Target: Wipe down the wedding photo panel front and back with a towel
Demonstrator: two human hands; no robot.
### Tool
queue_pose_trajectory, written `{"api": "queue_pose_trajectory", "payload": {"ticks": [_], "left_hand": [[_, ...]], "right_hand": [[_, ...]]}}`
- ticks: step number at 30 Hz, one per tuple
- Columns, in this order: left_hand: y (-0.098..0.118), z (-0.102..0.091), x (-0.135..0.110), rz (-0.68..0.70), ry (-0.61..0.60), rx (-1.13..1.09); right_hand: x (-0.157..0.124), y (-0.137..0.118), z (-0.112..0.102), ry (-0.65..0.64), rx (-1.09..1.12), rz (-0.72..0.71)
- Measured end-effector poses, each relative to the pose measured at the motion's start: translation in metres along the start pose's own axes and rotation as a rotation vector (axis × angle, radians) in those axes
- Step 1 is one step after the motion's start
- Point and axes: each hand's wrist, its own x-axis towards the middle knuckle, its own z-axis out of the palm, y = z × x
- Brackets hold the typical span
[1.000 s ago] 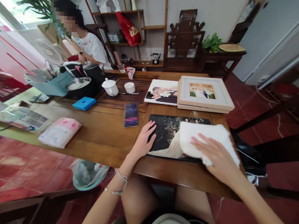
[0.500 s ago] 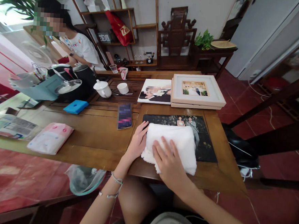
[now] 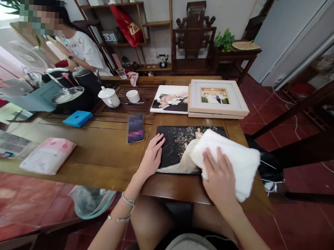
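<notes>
A dark wedding photo panel point(image 3: 177, 144) lies flat near the front edge of the wooden table point(image 3: 110, 151). My left hand point(image 3: 152, 154) rests with its fingers stretched along the panel's left edge. Under my right hand point(image 3: 219, 178) is a folded white towel point(image 3: 239, 160), pressed flat by spread fingers. The towel covers the right part of the panel and reaches past its right edge. Just left of my left hand lies a phone point(image 3: 136, 128).
Behind the panel are a white-edged photo point(image 3: 168, 99) and stacked picture frames point(image 3: 240, 101). A lidded white cup point(image 3: 108, 97), a small white cup point(image 3: 132, 96), a blue box point(image 3: 78, 118) and a tissue pack point(image 3: 49, 156) stand leftward. Another person point(image 3: 80, 52) sits at the far left.
My right hand has slid the towel to the right across the panel, uncovering its left and middle. My left hand stays at the left edge. The view has shifted slightly.
</notes>
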Motion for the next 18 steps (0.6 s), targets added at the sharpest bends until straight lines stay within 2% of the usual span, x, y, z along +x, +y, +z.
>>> {"api": "queue_pose_trajectory", "payload": {"ticks": [4, 7, 9, 11, 15, 18], "left_hand": [[-0.003, 0.0, 0.0, 0.002, -0.004, 0.004], [-0.005, -0.001, 0.001, -0.006, -0.016, -0.004], [-0.005, -0.002, 0.001, -0.007, -0.02, -0.009], [-0.004, -0.002, 0.0, -0.006, -0.015, -0.009], [-0.002, -0.001, 0.0, -0.008, 0.005, -0.021], [-0.002, 0.0, 0.0, -0.004, 0.007, -0.03]], "right_hand": [[0.01, -0.056, 0.009, -0.029, 0.149, -0.227], [0.022, -0.068, 0.01, -0.08, 0.292, -0.329], [0.031, -0.055, 0.007, -0.128, 0.362, -0.33], [0.039, -0.03, 0.003, -0.143, 0.372, -0.265], [0.042, 0.033, -0.004, -0.038, 0.22, -0.038], [0.04, 0.064, -0.007, -0.016, 0.095, -0.019]]}}
